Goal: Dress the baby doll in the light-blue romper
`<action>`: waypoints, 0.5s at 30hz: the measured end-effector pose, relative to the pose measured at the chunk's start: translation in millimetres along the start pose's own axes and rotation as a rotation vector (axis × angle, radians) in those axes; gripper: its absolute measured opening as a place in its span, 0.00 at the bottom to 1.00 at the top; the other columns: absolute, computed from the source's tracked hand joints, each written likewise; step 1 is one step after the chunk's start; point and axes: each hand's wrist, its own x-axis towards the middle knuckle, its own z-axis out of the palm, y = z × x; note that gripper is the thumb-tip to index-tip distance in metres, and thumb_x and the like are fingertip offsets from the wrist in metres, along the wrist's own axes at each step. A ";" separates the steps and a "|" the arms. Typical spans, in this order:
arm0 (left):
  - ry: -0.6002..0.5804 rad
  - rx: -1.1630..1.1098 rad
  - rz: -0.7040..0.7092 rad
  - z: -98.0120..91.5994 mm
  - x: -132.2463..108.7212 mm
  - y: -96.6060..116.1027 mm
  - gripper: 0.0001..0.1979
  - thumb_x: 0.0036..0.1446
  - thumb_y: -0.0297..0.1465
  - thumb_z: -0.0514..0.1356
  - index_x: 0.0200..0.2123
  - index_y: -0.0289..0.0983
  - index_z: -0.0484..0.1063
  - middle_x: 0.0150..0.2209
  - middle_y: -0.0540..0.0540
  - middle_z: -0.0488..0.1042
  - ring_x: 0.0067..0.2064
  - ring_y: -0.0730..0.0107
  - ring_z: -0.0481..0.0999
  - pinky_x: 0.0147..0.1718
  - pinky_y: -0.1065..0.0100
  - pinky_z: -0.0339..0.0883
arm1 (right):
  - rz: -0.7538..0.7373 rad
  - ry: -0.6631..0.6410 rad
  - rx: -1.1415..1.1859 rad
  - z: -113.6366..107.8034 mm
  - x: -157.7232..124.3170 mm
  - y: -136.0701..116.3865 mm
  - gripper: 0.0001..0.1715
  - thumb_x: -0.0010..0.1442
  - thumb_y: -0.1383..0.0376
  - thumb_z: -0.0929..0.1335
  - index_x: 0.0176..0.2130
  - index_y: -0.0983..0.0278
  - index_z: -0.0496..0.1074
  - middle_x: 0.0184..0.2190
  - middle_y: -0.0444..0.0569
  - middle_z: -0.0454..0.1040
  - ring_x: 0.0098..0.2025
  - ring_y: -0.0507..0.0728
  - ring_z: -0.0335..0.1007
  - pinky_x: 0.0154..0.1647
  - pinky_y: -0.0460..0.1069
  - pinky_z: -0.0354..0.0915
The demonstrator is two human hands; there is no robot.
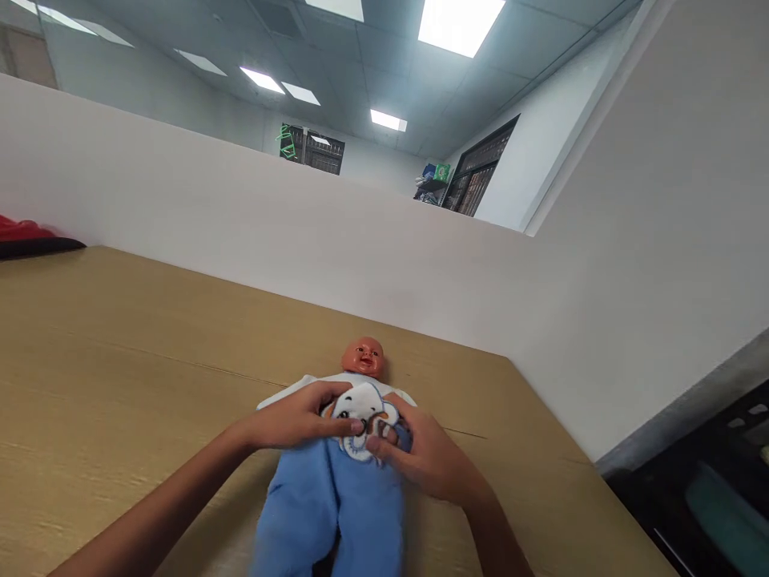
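Observation:
A baby doll (pixel 364 356) lies on its back on the wooden table (pixel 120 361), head away from me, dressed in a white top with an elephant patch (pixel 360 405) and blue trousers (pixel 336 497). My left hand (pixel 297 417) rests on the doll's chest from the left, fingers pinched on the front of the garment. From the right, my right hand (pixel 420 453) meets it at the doll's belly, its fingers also pinched on the cloth. The fingertips of both hands almost touch at the middle of the patch.
A white partition wall (pixel 240 216) runs along the table's far edge and right side. A red and black item (pixel 30 238) lies at the far left of the table. Dark equipment (pixel 709 473) sits beyond the table's right edge.

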 end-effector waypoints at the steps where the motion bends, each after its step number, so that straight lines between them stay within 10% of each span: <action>1: 0.016 -0.022 0.009 -3.0 -1.2 -0.5 0.16 0.66 0.45 0.67 0.47 0.40 0.76 0.43 0.49 0.75 0.46 0.60 0.72 0.45 0.68 0.66 | 0.011 -0.058 -0.060 -6.8 -2.6 3.1 0.22 0.65 0.46 0.73 0.46 0.60 0.76 0.36 0.43 0.72 0.37 0.56 0.64 0.40 0.49 0.61; 8: 0.204 0.212 -0.019 -19.3 -12.8 -2.9 0.20 0.64 0.46 0.68 0.52 0.41 0.72 0.46 0.47 0.74 0.45 0.58 0.71 0.42 0.68 0.65 | 0.015 -0.081 0.097 -10.8 0.3 25.2 0.30 0.69 0.40 0.67 0.49 0.62 0.77 0.41 0.47 0.74 0.45 0.61 0.69 0.49 0.52 0.65; 15: -0.171 0.087 -0.100 -0.1 -10.1 2.9 0.26 0.50 0.45 0.78 0.48 0.42 0.78 0.41 0.51 0.78 0.43 0.56 0.76 0.39 0.67 0.68 | 0.067 -0.004 0.053 9.0 0.8 8.8 0.33 0.73 0.39 0.61 0.56 0.59 0.76 0.47 0.52 0.80 0.52 0.65 0.72 0.55 0.55 0.68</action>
